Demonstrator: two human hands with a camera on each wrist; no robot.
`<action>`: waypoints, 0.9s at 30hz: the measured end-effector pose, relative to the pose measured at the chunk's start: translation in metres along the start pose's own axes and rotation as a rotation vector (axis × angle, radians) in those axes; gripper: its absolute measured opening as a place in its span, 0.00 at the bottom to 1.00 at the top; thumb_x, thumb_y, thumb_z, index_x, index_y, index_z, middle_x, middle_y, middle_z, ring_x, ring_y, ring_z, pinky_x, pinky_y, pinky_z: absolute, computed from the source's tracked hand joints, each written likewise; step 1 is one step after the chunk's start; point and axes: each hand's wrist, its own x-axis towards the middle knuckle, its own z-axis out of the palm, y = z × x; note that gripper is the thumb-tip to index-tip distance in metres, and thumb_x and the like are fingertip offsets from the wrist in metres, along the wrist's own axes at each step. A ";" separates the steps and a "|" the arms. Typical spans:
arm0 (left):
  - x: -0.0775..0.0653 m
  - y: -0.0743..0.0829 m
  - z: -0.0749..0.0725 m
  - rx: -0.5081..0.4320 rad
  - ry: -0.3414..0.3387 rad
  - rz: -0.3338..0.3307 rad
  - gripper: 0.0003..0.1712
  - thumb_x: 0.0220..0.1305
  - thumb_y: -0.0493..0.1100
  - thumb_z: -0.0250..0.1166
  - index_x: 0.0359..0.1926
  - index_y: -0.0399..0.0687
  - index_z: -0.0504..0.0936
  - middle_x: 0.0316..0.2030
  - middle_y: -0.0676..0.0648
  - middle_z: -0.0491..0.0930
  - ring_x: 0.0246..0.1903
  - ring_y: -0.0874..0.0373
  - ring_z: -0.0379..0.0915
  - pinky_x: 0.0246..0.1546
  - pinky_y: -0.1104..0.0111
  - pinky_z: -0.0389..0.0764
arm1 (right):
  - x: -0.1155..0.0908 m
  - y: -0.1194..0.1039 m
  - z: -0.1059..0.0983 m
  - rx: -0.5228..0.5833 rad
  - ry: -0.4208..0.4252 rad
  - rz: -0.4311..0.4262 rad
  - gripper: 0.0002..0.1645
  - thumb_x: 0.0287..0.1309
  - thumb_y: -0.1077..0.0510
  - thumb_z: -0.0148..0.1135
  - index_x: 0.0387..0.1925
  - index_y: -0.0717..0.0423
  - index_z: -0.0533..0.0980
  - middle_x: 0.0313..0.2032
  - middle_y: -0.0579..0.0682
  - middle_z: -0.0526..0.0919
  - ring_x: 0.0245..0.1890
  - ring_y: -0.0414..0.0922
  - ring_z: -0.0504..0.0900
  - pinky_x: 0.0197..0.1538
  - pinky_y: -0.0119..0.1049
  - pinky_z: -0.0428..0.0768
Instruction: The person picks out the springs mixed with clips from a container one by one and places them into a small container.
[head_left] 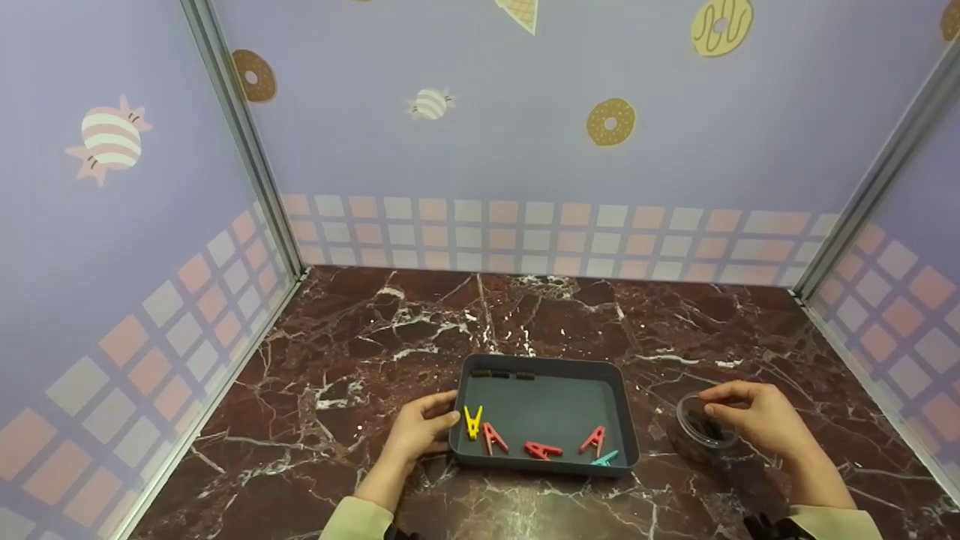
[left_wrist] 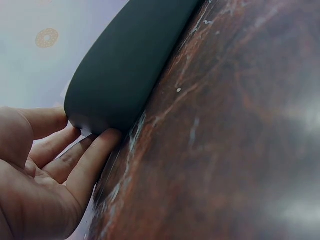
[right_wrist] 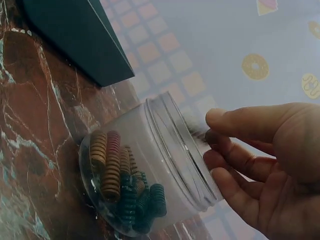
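A dark grey rectangular tray (head_left: 544,466) lies on the marbled table, with three short dark pieces (head_left: 501,374) in a row along its far wall. Near its front wall are a yellow clothespin (head_left: 472,424), several red clothespins (head_left: 543,450) and a teal clothespin (head_left: 604,458). My left hand (head_left: 421,429) grips the tray's left side, its fingertips (left_wrist: 109,136) against the outer wall. Over the mouth of a clear round jar (right_wrist: 162,145), my right hand (head_left: 759,417) pinches a small dark ribbed piece (right_wrist: 200,134). Brown and teal coiled pieces (right_wrist: 131,195) fill the jar's bottom.
The jar stands to the right of the tray on the dark red marbled table (head_left: 360,352). Lilac wall panels (head_left: 525,157) with printed sweets and checks enclose the back and both sides, joined by metal corner posts (head_left: 247,142).
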 end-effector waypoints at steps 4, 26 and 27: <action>-0.001 0.001 0.000 -0.003 -0.006 0.003 0.28 0.70 0.35 0.65 0.69 0.32 0.73 0.63 0.25 0.75 0.45 0.42 0.88 0.38 0.55 0.92 | 0.001 -0.003 0.000 -0.013 0.021 -0.014 0.18 0.65 0.53 0.70 0.51 0.60 0.85 0.51 0.61 0.88 0.38 0.36 0.87 0.35 0.34 0.87; -0.001 0.001 -0.001 0.018 -0.012 0.004 0.29 0.70 0.35 0.66 0.69 0.32 0.73 0.65 0.24 0.73 0.47 0.41 0.87 0.38 0.56 0.92 | 0.022 -0.037 0.024 0.069 -0.016 -0.143 0.16 0.67 0.55 0.69 0.52 0.60 0.85 0.52 0.67 0.86 0.36 0.33 0.87 0.35 0.33 0.87; -0.001 0.001 -0.001 0.020 -0.011 0.006 0.29 0.70 0.36 0.66 0.69 0.32 0.73 0.65 0.24 0.73 0.47 0.41 0.87 0.38 0.56 0.92 | 0.024 -0.039 0.026 0.069 -0.018 -0.146 0.16 0.67 0.55 0.69 0.51 0.60 0.85 0.51 0.67 0.86 0.35 0.32 0.86 0.33 0.33 0.86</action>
